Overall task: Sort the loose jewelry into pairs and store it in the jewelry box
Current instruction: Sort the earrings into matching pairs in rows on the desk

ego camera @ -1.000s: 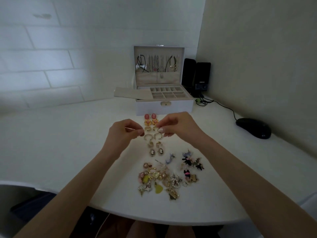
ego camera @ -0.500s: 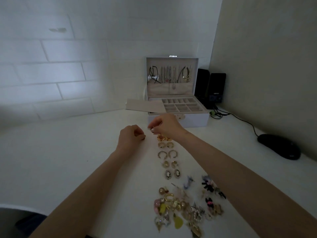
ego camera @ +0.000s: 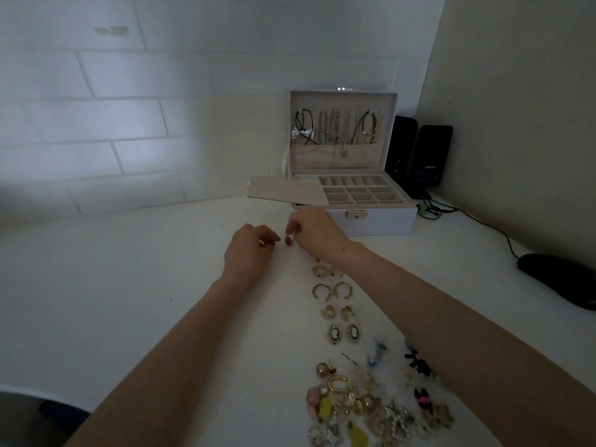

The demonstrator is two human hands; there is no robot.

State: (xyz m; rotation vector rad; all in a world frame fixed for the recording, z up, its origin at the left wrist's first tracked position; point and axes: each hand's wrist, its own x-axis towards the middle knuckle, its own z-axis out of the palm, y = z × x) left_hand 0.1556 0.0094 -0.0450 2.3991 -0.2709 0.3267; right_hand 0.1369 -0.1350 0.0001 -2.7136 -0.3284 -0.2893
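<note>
Forward go both hands to the head of the paired column (ego camera: 321,291): right hand (ego camera: 317,235) pinching a reddish earring (ego camera: 288,241) before the open jewelry box (ego camera: 383,222), left hand (ego camera: 248,250) curled, contents unclear, with several pairs lined up, the loose pile (ego camera: 371,408) unsorted and the compartments seemingly bare.

Home desk corner, white worktop (ego camera: 129,285) running back to a white brick-pattern wall (ego camera: 129,124) behind the open jewelry box (ego camera: 380,222), plain beige wall (ego camera: 516,108) to the box's right, two black computer speakers (ego camera: 419,156) just beside the box, black mouse (ego camera: 558,279) farther right, cable (ego camera: 483,222) between them.
</note>
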